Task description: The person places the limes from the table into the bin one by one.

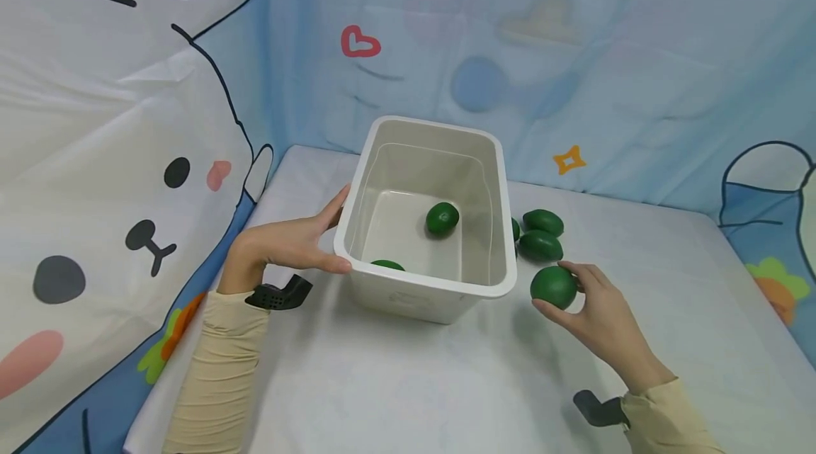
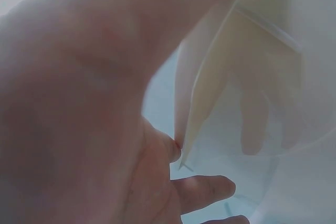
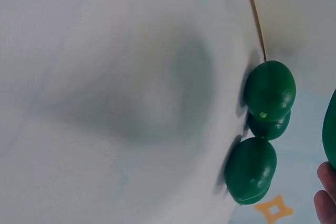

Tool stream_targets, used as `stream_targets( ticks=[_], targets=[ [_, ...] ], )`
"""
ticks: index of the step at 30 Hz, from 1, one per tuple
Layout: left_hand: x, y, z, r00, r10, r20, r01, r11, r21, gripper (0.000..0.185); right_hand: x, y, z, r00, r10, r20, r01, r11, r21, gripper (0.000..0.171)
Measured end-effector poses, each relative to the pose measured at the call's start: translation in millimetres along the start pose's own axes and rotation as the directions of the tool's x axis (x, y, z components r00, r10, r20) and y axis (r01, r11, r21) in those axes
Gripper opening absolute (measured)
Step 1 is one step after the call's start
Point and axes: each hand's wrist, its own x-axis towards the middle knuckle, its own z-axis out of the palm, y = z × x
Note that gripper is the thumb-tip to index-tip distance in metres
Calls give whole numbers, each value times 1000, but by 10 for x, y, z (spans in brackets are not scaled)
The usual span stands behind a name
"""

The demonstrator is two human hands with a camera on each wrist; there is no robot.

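A white plastic bin (image 1: 413, 286) stands on the table, with one green avocado (image 1: 443, 219) on its floor and part of another (image 1: 387, 265) showing behind the front rim. My left hand (image 1: 290, 245) touches the bin's left side, thumb by the front corner and fingers stretched along the wall; the left wrist view shows those fingers (image 2: 205, 191) straight. To the right of the bin my right hand (image 1: 596, 312) holds a smooth dark green avocado (image 1: 553, 287) above the table, pinched between thumb and fingers. Only an edge of that avocado (image 3: 329, 132) shows in the right wrist view.
Several more avocados (image 1: 540, 246) lie clustered against the bin's right side, one partly hidden by it. The white-covered table (image 1: 408, 390) meets a printed cloth backdrop (image 1: 637, 86) behind and on the left.
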Motion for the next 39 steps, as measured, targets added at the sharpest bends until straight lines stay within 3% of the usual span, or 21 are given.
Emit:
stream_targets(
  ticks=[20, 30, 39],
  targets=[
    [2, -7, 4, 999, 37, 11, -37, 999, -12, 123, -19, -235, -157, 993, -78, -89, 82, 995, 51, 77],
    [-78, 9, -84, 1000, 16, -6, -16, 1000, 13, 123, 40, -513, -199, 972, -109, -209, 138, 982, 130, 74],
    [-12, -45, -30, 1000, 18, -1, -18, 1000, -11, 123, 29, -689, -319, 954, -119, -274, 164, 975, 147, 73]
  ],
)
